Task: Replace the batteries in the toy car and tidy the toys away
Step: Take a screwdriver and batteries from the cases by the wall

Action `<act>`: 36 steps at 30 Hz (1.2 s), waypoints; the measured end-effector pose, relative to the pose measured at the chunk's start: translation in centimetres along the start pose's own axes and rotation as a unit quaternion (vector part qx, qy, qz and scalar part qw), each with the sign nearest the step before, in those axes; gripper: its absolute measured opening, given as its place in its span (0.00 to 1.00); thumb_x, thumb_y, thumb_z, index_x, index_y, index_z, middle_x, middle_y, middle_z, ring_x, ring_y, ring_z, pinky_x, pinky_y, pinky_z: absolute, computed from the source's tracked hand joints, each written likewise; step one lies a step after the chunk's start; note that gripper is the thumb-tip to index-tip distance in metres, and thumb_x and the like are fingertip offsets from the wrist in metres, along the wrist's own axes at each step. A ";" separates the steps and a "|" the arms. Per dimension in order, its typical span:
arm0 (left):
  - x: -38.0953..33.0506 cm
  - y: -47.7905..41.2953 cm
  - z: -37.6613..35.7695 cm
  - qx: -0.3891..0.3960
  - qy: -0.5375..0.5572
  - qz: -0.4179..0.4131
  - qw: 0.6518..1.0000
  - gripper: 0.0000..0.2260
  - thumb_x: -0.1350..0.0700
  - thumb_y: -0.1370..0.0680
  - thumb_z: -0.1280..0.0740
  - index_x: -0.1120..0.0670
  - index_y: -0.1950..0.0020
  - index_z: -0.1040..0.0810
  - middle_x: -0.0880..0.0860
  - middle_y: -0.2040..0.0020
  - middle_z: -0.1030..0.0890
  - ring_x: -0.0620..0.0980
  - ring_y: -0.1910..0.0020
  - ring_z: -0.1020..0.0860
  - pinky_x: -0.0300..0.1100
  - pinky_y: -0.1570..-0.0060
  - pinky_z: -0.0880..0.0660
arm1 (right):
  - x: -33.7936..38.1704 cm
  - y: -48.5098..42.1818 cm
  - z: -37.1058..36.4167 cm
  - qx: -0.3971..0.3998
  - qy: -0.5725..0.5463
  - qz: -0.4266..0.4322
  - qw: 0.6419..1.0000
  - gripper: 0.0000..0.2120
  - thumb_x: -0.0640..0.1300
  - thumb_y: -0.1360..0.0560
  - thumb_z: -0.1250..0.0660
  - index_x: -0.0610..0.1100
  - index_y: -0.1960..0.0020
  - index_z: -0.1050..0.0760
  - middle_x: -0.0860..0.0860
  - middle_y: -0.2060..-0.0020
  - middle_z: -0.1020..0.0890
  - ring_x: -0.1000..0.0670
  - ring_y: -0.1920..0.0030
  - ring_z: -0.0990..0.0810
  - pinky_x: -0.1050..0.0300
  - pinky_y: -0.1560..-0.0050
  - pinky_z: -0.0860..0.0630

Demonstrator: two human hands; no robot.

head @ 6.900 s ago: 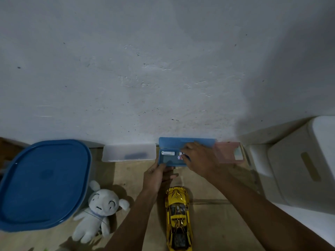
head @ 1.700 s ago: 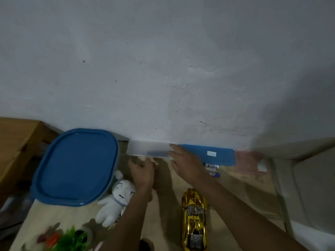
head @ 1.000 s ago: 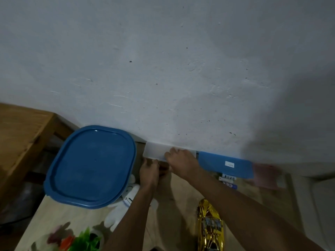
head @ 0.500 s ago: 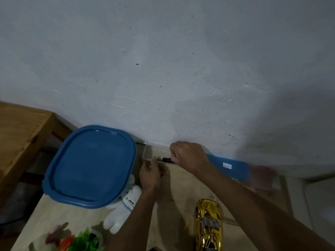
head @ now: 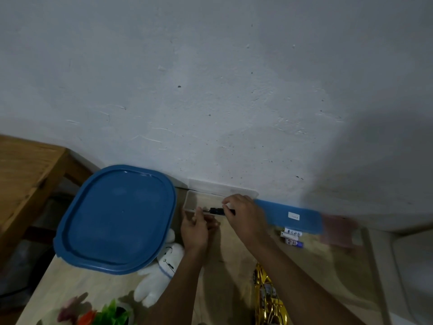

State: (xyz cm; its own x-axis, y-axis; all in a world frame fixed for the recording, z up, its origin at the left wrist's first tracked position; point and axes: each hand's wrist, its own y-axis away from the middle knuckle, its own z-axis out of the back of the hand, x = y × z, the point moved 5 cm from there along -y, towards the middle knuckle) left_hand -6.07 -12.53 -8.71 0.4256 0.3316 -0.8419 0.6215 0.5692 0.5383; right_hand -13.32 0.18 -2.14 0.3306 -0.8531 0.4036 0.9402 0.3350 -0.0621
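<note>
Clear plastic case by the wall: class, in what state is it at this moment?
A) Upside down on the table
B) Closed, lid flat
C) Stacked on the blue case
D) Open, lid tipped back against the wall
D: the clear plastic case shows its open tray, with its lid tipped back against the wall.

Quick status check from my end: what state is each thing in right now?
clear case: lid up against the wall
blue case: shut
big blue lid: on its bin
batteries: loose on the table
gold car: on the table, untouched
left hand: steadying the clear case
right hand: pinching a black tool
</note>
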 end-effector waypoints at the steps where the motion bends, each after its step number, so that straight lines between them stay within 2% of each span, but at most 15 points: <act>1: 0.2 -0.2 0.0 0.000 0.005 0.001 1.000 0.11 0.50 0.17 0.40 0.53 0.37 0.25 0.53 0.62 0.15 0.48 0.66 0.15 0.34 0.68 0.22 | -0.3 -0.2 -0.6 0.047 0.017 -0.001 0.999 0.09 0.47 0.24 0.32 0.50 0.44 0.19 0.53 0.47 0.17 0.52 0.47 0.21 0.57 0.53 0.23; 5: 0.5 -0.4 0.0 0.019 0.006 0.013 1.000 0.10 0.49 0.18 0.39 0.53 0.43 0.23 0.55 0.58 0.14 0.53 0.57 0.15 0.49 0.48 0.19 | -1.4 -2.2 -1.7 0.210 0.006 -0.049 0.976 0.19 0.51 0.24 0.31 0.49 0.34 0.23 0.50 0.37 0.20 0.49 0.40 0.22 0.55 0.39 0.27; 7: 0.6 -0.3 0.1 0.025 0.008 0.023 0.999 0.11 0.49 0.18 0.39 0.54 0.48 0.21 0.56 0.57 0.14 0.54 0.55 0.15 0.53 0.44 0.21 | -1.0 -3.4 -2.0 0.269 0.025 -0.027 0.963 0.20 0.48 0.25 0.30 0.47 0.33 0.24 0.48 0.36 0.21 0.48 0.39 0.23 0.55 0.37 0.29; 10: 0.6 -0.3 0.0 0.027 0.017 0.033 0.999 0.11 0.49 0.18 0.38 0.54 0.49 0.20 0.56 0.58 0.14 0.55 0.55 0.15 0.56 0.43 0.21 | -0.1 -4.1 -2.6 0.325 0.069 0.042 0.942 0.18 0.43 0.23 0.32 0.45 0.34 0.24 0.46 0.38 0.20 0.47 0.41 0.22 0.55 0.40 0.27; 13: 0.8 -0.4 0.0 0.026 0.013 0.041 0.999 0.12 0.48 0.19 0.37 0.55 0.51 0.20 0.56 0.58 0.14 0.56 0.55 0.15 0.58 0.43 0.21 | 0.2 -4.0 -2.5 0.345 0.125 0.096 0.925 0.13 0.43 0.22 0.35 0.42 0.40 0.20 0.44 0.46 0.18 0.45 0.50 0.20 0.55 0.54 0.25; 15: 0.9 -0.5 0.1 0.025 0.006 0.044 0.999 0.15 0.48 0.19 0.37 0.57 0.53 0.20 0.55 0.59 0.14 0.54 0.56 0.14 0.56 0.44 0.20 | 0.4 -4.0 -1.6 0.333 0.156 0.103 0.924 0.12 0.45 0.24 0.35 0.41 0.46 0.19 0.44 0.53 0.18 0.45 0.56 0.20 0.57 0.62 0.29; 19: 0.4 -0.1 0.0 0.023 -0.001 0.037 0.999 0.14 0.49 0.18 0.39 0.56 0.56 0.21 0.56 0.59 0.15 0.52 0.57 0.16 0.50 0.46 0.21 | 0.7 -3.1 -0.2 0.282 0.106 0.066 0.951 0.14 0.49 0.28 0.34 0.41 0.47 0.23 0.46 0.55 0.22 0.48 0.59 0.22 0.56 0.62 0.25; 21: 0.4 -0.1 0.1 0.027 -0.007 0.035 0.999 0.14 0.49 0.17 0.40 0.57 0.52 0.20 0.55 0.59 0.15 0.48 0.58 0.17 0.46 0.49 0.22 | 0.4 -2.1 0.3 0.274 0.065 0.037 0.959 0.13 0.49 0.26 0.34 0.42 0.45 0.27 0.47 0.56 0.22 0.49 0.60 0.24 0.57 0.65 0.28; 24: 1.1 -0.8 0.2 0.030 -0.021 0.035 0.999 0.19 0.46 0.17 0.40 0.60 0.38 0.23 0.54 0.59 0.14 0.44 0.62 0.16 0.38 0.58 0.25 | -0.4 -0.4 1.1 0.246 0.015 -0.001 0.969 0.09 0.51 0.21 0.40 0.46 0.46 0.33 0.49 0.61 0.24 0.51 0.65 0.26 0.57 0.68 0.29; 26: 1.2 -1.0 0.2 0.030 -0.021 0.049 0.998 0.21 0.46 0.18 0.40 0.59 0.32 0.27 0.54 0.60 0.13 0.45 0.63 0.15 0.37 0.59 0.25 | -0.9 0.8 2.1 0.209 -0.036 -0.046 0.976 0.09 0.53 0.21 0.42 0.49 0.46 0.34 0.51 0.61 0.23 0.52 0.64 0.25 0.58 0.69 0.31; 28: 1.0 -1.0 0.2 0.016 -0.019 0.053 0.998 0.18 0.48 0.17 0.39 0.56 0.31 0.30 0.55 0.59 0.14 0.49 0.63 0.15 0.39 0.60 0.24 | -1.4 2.6 3.3 0.182 -0.127 -0.102 0.970 0.09 0.55 0.20 0.42 0.52 0.44 0.31 0.53 0.60 0.22 0.53 0.62 0.23 0.57 0.67 0.31; 30: 0.4 -0.7 0.0 0.006 -0.026 0.047 0.999 0.21 0.48 0.17 0.39 0.52 0.25 0.36 0.57 0.49 0.16 0.53 0.54 0.16 0.45 0.52 0.21 | -1.8 5.1 4.3 0.156 -0.240 -0.144 0.947 0.08 0.54 0.20 0.41 0.54 0.43 0.28 0.53 0.61 0.21 0.53 0.62 0.23 0.57 0.64 0.30; 32: -0.4 -0.2 0.0 -0.001 -0.024 0.048 0.999 0.25 0.49 0.18 0.38 0.51 0.22 0.40 0.58 0.37 0.21 0.59 0.40 0.21 0.55 0.37 0.25 | -2.5 8.0 5.2 0.120 -0.329 -0.181 0.919 0.05 0.52 0.19 0.42 0.56 0.49 0.27 0.54 0.65 0.24 0.54 0.66 0.27 0.54 0.64 0.32; 34: -1.1 1.0 -0.1 -0.005 -0.001 0.054 0.999 0.26 0.50 0.19 0.36 0.55 0.23 0.38 0.60 0.33 0.24 0.61 0.35 0.25 0.57 0.32 0.30 | -3.5 11.1 6.0 0.076 -0.370 -0.219 0.900 0.09 0.49 0.18 0.43 0.56 0.55 0.28 0.53 0.67 0.28 0.53 0.68 0.31 0.52 0.65 0.35; 36: -2.0 3.1 -0.3 0.010 -0.022 0.030 0.999 0.26 0.51 0.19 0.36 0.57 0.24 0.38 0.60 0.30 0.26 0.61 0.32 0.27 0.55 0.30 0.31 | -4.4 14.0 7.0 0.037 -0.374 -0.251 0.892 0.10 0.48 0.19 0.44 0.55 0.57 0.28 0.52 0.68 0.28 0.52 0.68 0.31 0.52 0.64 0.35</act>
State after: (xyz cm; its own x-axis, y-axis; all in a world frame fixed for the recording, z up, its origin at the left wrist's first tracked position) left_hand -5.22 -11.19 -5.42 0.4904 0.3307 -0.8063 0.6073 0.5339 0.5884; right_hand -2.18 11.46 1.60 -0.3039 -0.4077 0.8611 0.9370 0.0354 0.3474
